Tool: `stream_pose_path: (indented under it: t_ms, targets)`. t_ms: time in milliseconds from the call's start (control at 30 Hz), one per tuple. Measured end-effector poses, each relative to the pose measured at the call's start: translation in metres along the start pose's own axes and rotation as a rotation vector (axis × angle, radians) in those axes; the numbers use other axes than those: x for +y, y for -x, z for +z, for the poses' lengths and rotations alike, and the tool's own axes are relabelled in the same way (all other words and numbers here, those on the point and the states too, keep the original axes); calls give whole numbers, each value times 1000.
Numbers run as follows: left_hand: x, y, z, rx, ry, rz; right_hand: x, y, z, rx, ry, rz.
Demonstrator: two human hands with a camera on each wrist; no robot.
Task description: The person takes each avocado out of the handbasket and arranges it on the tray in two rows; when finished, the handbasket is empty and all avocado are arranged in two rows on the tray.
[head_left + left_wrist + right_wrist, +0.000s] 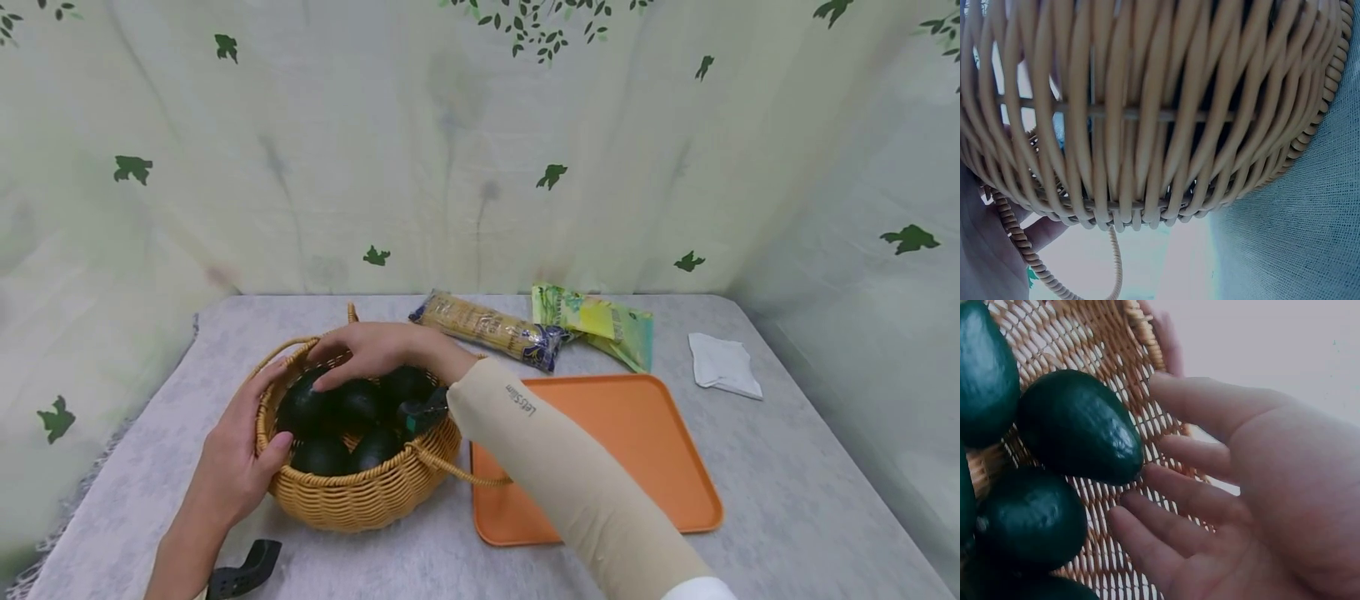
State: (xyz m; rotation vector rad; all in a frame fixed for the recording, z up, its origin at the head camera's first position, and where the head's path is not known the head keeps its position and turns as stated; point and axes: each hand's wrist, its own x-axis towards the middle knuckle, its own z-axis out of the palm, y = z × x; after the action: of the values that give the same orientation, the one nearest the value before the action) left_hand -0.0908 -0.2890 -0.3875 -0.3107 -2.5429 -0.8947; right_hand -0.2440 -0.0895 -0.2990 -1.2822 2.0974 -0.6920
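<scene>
A round wicker basket [352, 500] stands on the grey table and holds several dark green avocados [358, 407]. My left hand [238, 454] grips the basket's left rim, thumb over the edge; in the left wrist view the basket's woven wall [1147, 125] fills the frame. My right hand [363, 350] reaches over the basket from the right with straight fingers spread above the avocados. In the right wrist view the open palm [1254, 487] faces one avocado [1079, 425], fingertips just beside it. I cannot tell whether they touch.
An orange tray [622, 442] lies right of the basket, under my sleeved right forearm. Behind it lie a pasta packet [487, 327] and a green-yellow packet [596, 321]. A white cloth [723, 365] sits at the far right. A black strap [247, 569] lies near the front edge.
</scene>
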Motion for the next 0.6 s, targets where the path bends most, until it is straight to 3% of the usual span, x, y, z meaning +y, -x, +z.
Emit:
stream_pose_path:
  t_ms: [267,600]
  targets:
    - [-2,2,2,18,7,28,7,-11,8,-11,27,-17]
    - [0,2,0,8,-6,17,14,-16,13,3,3,-64]
